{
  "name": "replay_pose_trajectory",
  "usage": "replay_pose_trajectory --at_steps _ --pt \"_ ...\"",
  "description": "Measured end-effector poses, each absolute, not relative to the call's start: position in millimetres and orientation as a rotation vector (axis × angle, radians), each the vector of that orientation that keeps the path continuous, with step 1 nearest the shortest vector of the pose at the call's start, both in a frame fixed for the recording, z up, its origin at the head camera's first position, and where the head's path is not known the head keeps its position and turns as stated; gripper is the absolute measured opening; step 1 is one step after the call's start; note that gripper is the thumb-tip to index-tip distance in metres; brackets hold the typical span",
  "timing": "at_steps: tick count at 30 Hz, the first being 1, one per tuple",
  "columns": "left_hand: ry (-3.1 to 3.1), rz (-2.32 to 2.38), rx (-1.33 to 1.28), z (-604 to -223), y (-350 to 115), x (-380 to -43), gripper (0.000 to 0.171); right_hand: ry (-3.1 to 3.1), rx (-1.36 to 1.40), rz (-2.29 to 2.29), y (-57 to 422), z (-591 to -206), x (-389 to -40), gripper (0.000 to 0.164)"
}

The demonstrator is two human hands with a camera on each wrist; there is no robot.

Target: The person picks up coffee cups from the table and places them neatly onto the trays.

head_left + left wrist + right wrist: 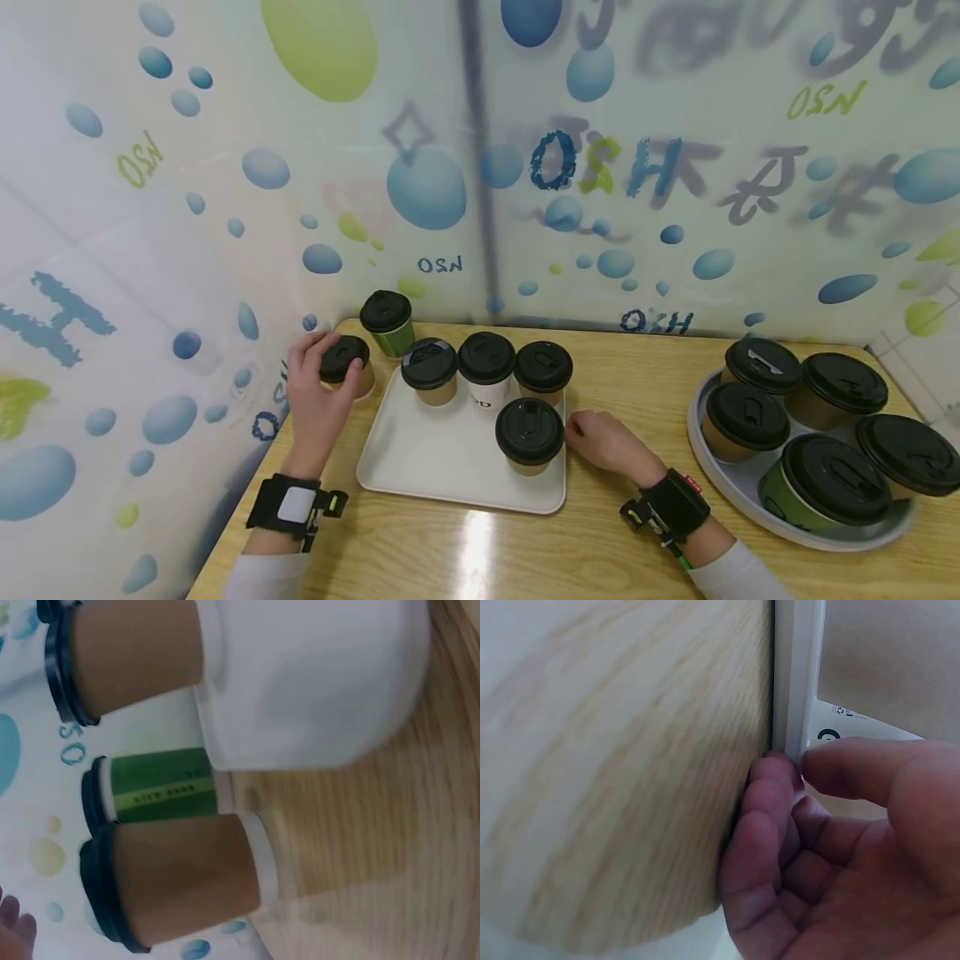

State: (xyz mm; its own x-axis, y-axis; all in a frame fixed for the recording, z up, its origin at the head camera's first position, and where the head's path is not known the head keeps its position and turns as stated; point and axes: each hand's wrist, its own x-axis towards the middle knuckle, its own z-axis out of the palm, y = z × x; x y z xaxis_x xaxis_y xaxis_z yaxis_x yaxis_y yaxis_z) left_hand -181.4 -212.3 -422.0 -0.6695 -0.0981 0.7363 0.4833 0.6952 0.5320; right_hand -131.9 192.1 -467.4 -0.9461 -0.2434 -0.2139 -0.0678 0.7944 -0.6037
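My left hand [318, 396] is held over a brown paper cup [184, 877] with a black lid. In the head view its fingers and thumb are spread around the lid; in the left wrist view the fingertips [22, 927] stand apart from it. Just behind that cup is a green cup [393, 340] with a black lid, on the table. My right hand [603, 440] pinches the right rim of a white rectangular tray [442, 471] between thumb and fingers, the fingers under the edge. On the tray stand a white cup [487, 393] and several brown cups [528, 468], all black-lidded.
A round grey tray [708, 479] at the right of the table [517, 558] holds several black-lidded cups, including a large green one [791, 500]. A patterned curtain [420, 192] closes off the table's back and left side.
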Motion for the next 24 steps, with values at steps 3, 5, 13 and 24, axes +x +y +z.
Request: replay_pose_trajectory --at_steps 3,5,13,24 --pt "-2.178 -0.957 -0.238 -426.6 -218.9 -187.3 0.058 2.703 -0.239 -0.895 192.5 -467.6 -132.1 0.018" --pt "-2.244 -0.976 -0.191 -429.1 -222.9 -190.2 0.068 2.699 -0.238 -0.898 192.7 -467.9 -132.4 0.018" --pt "-2.531 -1.045 0.018 -440.1 -232.8 -198.8 0.097 2.686 -0.232 -0.896 192.6 -467.3 -132.4 0.019" --pt "-2.663 -1.069 0.094 -455.1 -243.3 -212.3 0.109 2.694 -0.236 -0.893 192.7 -467.2 -132.1 0.02"
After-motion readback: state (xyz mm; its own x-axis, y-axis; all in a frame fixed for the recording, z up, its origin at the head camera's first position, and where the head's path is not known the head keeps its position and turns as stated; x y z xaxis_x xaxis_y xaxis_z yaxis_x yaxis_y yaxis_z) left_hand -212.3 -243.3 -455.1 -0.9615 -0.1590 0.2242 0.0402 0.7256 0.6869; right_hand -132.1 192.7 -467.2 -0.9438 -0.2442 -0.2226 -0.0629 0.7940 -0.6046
